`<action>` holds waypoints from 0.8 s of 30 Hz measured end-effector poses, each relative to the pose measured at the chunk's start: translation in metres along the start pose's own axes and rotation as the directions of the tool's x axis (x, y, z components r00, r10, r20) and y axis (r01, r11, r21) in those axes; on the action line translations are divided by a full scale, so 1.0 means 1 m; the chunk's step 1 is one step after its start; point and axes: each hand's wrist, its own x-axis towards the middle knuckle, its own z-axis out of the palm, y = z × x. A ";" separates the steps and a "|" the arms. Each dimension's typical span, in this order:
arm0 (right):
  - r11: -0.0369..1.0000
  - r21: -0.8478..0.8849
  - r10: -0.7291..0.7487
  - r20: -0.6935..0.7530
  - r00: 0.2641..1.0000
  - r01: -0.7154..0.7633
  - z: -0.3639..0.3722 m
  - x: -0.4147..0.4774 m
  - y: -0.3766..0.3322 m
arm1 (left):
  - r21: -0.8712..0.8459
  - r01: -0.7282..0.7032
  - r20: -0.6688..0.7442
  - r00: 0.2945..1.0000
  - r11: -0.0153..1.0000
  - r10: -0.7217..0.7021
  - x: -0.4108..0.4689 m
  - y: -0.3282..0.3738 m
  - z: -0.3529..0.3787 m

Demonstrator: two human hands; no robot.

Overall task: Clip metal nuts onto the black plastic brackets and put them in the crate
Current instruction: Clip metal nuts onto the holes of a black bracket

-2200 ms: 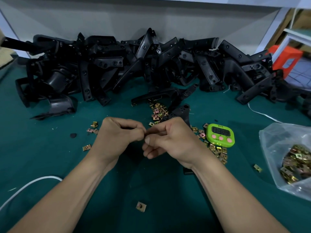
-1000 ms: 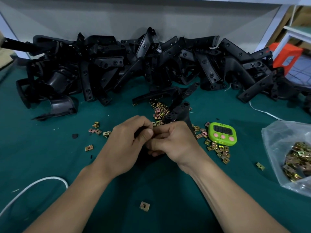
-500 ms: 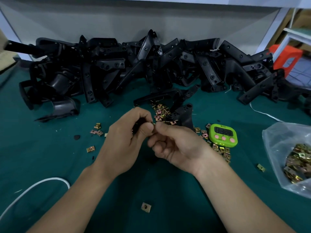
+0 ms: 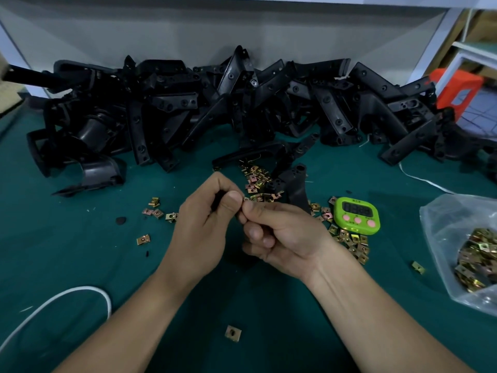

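Head view: left hand curls its fingers round a black bracket; right hand pinches a metal nut against it, above the green table. Loose nuts lie just beyond, before the bracket pile; timer and bag at right.

Green table mat: black bracket heap well beyond left hand and right hand; loose metal nuts just beyond and right; green timer, nut bag farther right; white cable nearer, left
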 end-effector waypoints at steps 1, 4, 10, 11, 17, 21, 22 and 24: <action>1.000 -0.023 -0.006 -0.010 1.000 0.006 0.001 0.001 0.001 | -0.035 0.029 0.015 0.999 0.999 -0.028 0.000 -0.002 -0.001; 0.978 -0.197 -0.080 -0.085 0.993 0.062 0.002 0.004 0.002 | -0.096 0.119 0.039 0.993 0.988 -0.116 0.003 -0.009 -0.005; 0.828 -0.529 -0.268 -0.079 0.960 0.188 -0.004 0.004 0.002 | 0.083 0.119 0.087 0.988 0.989 -0.126 0.007 -0.016 -0.016; 0.814 -0.549 -0.271 -0.068 0.960 0.191 -0.005 0.004 0.001 | 0.103 0.121 0.113 0.985 0.987 -0.132 0.007 -0.016 -0.017; 0.488 -0.841 -0.446 -0.013 0.895 0.231 0.000 0.001 -0.001 | 0.180 0.120 0.181 0.971 0.976 -0.153 0.006 -0.014 -0.020; 0.459 -0.855 -0.488 -0.013 0.873 0.244 0.005 -0.002 -0.002 | 0.206 0.084 0.154 0.981 0.975 -0.117 0.005 -0.012 -0.017; 0.481 -0.844 -0.489 -0.034 0.871 0.237 0.006 -0.003 -0.001 | 0.157 0.113 0.145 0.980 0.981 -0.136 0.005 -0.012 -0.015; 0.517 -0.827 -0.486 -0.074 0.871 0.219 0.009 -0.004 0.001 | 0.044 0.194 0.131 0.971 0.980 -0.198 0.005 -0.013 -0.012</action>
